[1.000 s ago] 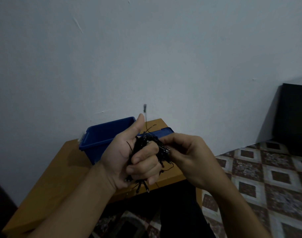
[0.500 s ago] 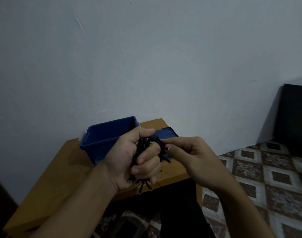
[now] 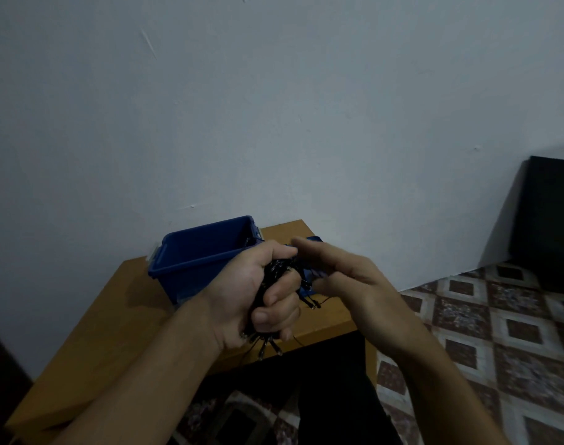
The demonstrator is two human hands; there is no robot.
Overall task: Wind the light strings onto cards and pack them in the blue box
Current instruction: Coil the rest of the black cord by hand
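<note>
Pale wall (image 3: 274,107) behind, blue box (image 3: 197,261) at the far edge of the table (image 3: 113,316). I see my left hand (image 3: 242,290) clenching the light string (image 3: 275,271); right hand (image 3: 354,277) blurred beside it, grip unreadable.

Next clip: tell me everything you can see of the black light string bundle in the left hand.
The light string bundle is a tight wad of thin black wire, glossy in spots. The left hand grips it in a fist, in the air in front of the blue box. Small bulb ends stick out below the fist, and loose strands poke out toward the right hand; whether that hand touches the bundle is blurred. No card shows.
</note>
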